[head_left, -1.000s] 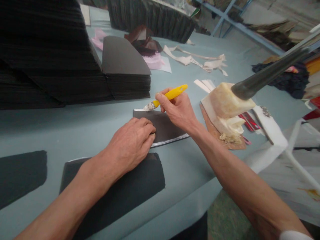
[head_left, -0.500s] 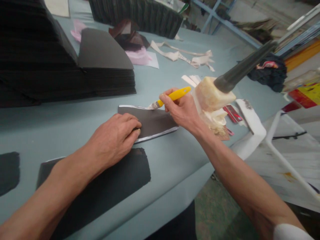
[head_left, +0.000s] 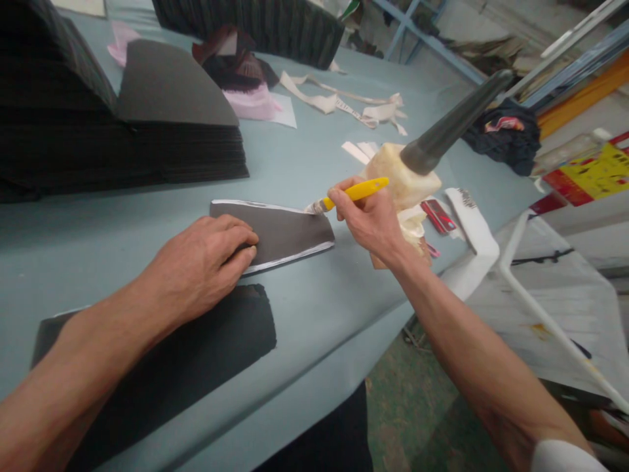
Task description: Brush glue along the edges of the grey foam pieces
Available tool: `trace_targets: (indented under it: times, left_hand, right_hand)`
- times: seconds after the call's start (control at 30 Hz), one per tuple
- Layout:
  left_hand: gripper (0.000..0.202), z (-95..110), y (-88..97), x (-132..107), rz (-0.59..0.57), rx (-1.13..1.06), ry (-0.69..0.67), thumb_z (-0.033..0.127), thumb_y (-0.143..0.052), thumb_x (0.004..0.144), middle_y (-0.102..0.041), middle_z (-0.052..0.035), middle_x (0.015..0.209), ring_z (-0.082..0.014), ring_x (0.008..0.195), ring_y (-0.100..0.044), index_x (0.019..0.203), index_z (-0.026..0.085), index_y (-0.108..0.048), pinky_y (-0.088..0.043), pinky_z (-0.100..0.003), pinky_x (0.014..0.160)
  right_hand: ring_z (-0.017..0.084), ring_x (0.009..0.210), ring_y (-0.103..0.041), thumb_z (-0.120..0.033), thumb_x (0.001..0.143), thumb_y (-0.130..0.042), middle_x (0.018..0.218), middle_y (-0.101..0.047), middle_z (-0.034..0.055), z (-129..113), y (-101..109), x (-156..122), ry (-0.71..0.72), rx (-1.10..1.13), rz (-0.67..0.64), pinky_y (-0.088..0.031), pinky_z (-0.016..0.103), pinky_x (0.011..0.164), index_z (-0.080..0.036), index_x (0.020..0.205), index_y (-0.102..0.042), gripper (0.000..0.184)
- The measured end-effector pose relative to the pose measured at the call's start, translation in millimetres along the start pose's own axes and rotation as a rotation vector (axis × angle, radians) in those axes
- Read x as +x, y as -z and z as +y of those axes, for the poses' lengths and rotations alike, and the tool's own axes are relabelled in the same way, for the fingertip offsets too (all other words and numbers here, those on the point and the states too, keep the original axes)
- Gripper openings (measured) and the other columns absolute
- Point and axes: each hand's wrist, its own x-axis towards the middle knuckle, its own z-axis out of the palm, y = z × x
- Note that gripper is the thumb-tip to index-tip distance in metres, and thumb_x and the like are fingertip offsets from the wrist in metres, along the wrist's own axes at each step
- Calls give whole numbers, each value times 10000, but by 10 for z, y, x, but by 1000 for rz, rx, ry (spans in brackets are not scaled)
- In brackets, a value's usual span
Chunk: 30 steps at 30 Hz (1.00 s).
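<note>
A dark grey panel (head_left: 289,231) lies flat on the table, with white paste along both of its long edges. Pressing on its left part is my left hand (head_left: 211,252), fingers laid on the surface and thumb a little apart. My right hand (head_left: 368,213) is closed around the yellow handle of a paintbrush (head_left: 361,190). The brush's bristles touch the far edge near the panel's right end, where a white line runs. Below my left forearm lies a larger black piece (head_left: 211,347), partly covered by the arm.
Tall stacks of black sheets (head_left: 181,147) stand at the left. Just behind my right hand is a cream container (head_left: 393,172) with a dark handle (head_left: 452,124) sticking up. Fabric strips (head_left: 339,101), a red packet (head_left: 438,216) and a white angled piece (head_left: 474,229) lie around. The table's front edge (head_left: 344,337) slopes up rightward.
The brush has moved rightward along the panel's far edge, leaving white paste up to near its right end. My left hand stays on the panel. The whole view has shifted slightly.
</note>
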Motion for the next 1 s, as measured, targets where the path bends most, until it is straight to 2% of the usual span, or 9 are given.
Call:
trace_targets:
  times: [0.27,0.37,0.43,0.53,0.67,0.83,0.9,1.0]
  left_hand:
    - [494,-3,-24,3,11,11,4,469,-351,956,-749,-149,1245,-363,1186,-689,1073,187,-740,-521,-596,1110]
    - [499,13,-23,-9,20,13,-1,455,-345,965,-747,-149,1253,-354,1186,-689,1088,179,-743,-523,-574,1112]
    - [510,20,-21,-17,20,14,-3,443,-341,971,-745,-150,1261,-348,1191,-686,1109,169,-747,-522,-560,1115]
    - [518,21,-25,-22,11,17,12,429,-337,985,-739,-147,1279,-341,1192,-679,1145,160,-751,-522,-548,1112]
    - [482,25,-34,-23,3,10,9,390,-356,1008,-736,-143,1285,-337,1195,-673,1171,159,-747,-521,-538,1103]
    - [413,79,-20,-33,-7,22,18,317,-389,1026,-739,-139,1257,-327,1142,-675,1148,159,-752,-532,-529,1075]
    - [394,99,-15,-36,-15,33,27,305,-407,1031,-739,-136,1250,-328,1135,-673,1147,158,-754,-532,-526,1073]
    - [374,112,-15,-34,-29,51,45,294,-426,1037,-738,-126,1258,-328,1134,-670,1151,163,-757,-529,-521,1077]
  right_hand:
    - [112,568,-545,-472,993,-710,610,-575,-51,144,252,-131,-61,-116,53,-393,279,570,-198,829,-701,320]
    - [100,547,-547,-437,1003,-713,614,-592,-59,91,336,-173,-36,-113,133,-404,266,557,-201,870,-706,271]
    - [93,547,-546,-426,1015,-705,625,-605,-59,-6,319,-166,26,-51,193,-409,253,542,-205,879,-700,259]
    - [84,566,-541,-418,1026,-691,622,-586,-61,-183,149,-76,105,72,190,-426,232,543,-206,850,-685,276]
    - [76,579,-551,-423,1031,-682,621,-575,-75,-325,-266,120,100,194,122,-438,215,566,-208,888,-697,259]
    - [81,572,-560,-634,1000,-665,624,-573,-76,-347,-738,270,108,305,-14,-435,233,572,-205,905,-680,439]
    - [87,573,-560,-688,983,-655,626,-578,-74,-332,-838,288,135,321,-55,-434,246,586,-208,900,-677,487]
    - [98,581,-560,-728,979,-630,627,-589,-69,-288,-881,291,148,282,-89,-425,263,605,-209,908,-683,526]
